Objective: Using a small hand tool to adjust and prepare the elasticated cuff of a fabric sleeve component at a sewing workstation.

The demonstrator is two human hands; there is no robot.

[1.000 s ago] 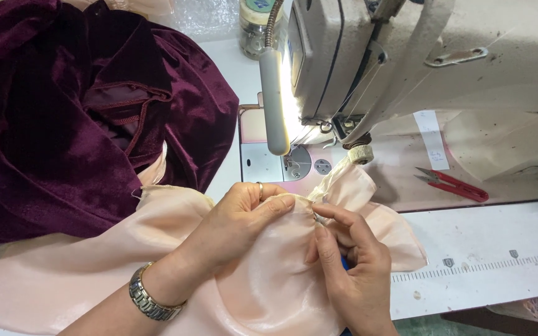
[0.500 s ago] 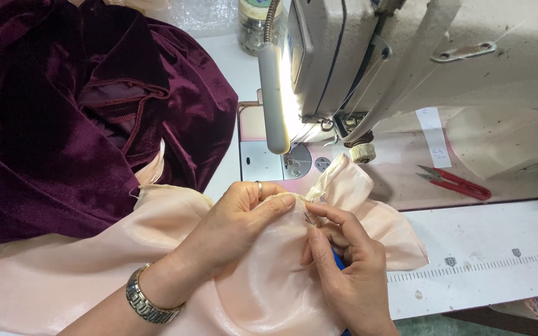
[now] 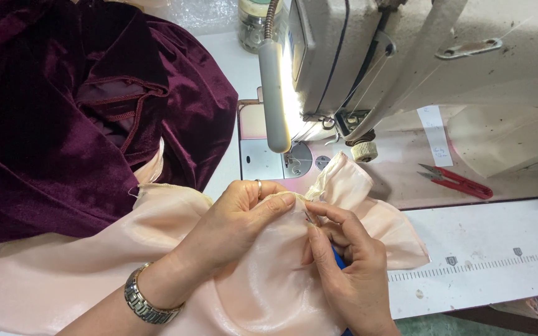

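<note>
From the head camera, the left hand [image 3: 244, 221], a ring on one finger and a metal watch on its wrist, has its grip closed on a fold of the shiny peach satin fabric [image 3: 94, 274] spread across the white counter [image 3: 499, 249]. The right hand [image 3: 347, 270] grips a small blue-handled tool [image 3: 337, 258], its tip touching that fold. A cream sewing machine [image 3: 406, 56] stands just behind, dark purple velvet cloth [image 3: 45, 124] lies left, and red thread snips [image 3: 456, 182] lie right.
</note>
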